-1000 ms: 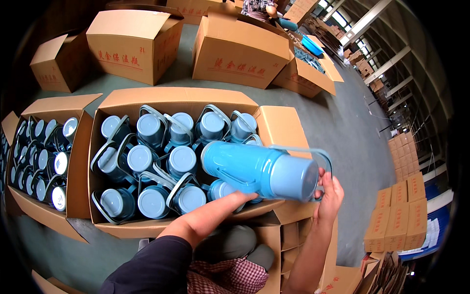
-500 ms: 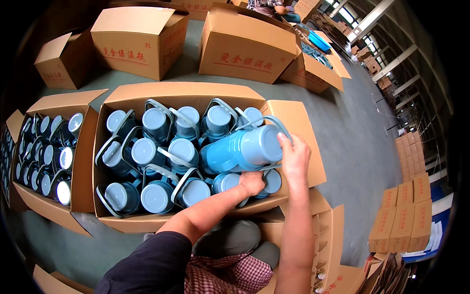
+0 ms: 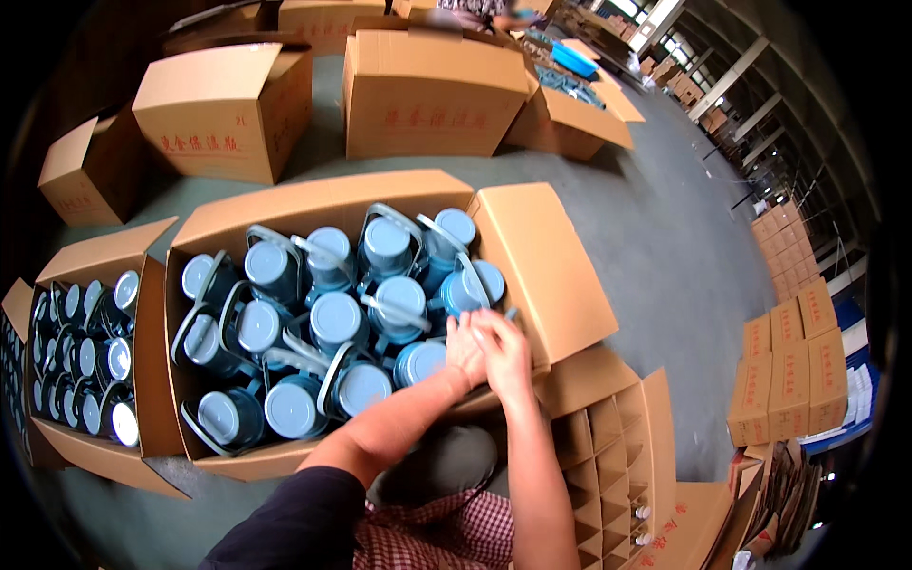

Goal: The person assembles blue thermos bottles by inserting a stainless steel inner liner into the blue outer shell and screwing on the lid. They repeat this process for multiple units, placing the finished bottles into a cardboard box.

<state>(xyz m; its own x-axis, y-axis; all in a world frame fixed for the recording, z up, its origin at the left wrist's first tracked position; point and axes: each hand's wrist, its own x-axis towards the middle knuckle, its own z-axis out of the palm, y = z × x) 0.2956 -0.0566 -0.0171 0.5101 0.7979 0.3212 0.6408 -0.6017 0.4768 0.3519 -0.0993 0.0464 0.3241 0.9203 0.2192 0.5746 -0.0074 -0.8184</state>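
Concrete grey floor (image 3: 665, 247) spreads under many closed brown cardboard boxes (image 3: 427, 90), with stacks of smaller ones near the right rim (image 3: 793, 370). Nearest the person stands a large open brown cardboard carton (image 3: 532, 261), its right flap folded outward, packed with upright light blue plastic vacuum flasks (image 3: 332, 318) whose round lids and pale carrying handles face up. Just left of it sits a second open carton of darker flasks with shiny tops (image 3: 90, 356), and at lower right an empty brown cardboard divider grid (image 3: 594, 446) lies beside the carton's near corner. Both forearms reach in from the lower edge; the left hand (image 3: 465, 350) and right hand (image 3: 503, 353) meet at the carton's near right corner, touching each other, fingers pressed together and curled over the last light blue flask (image 3: 421, 361) in the front row, beside the flap; whether they actually grip it cannot be told
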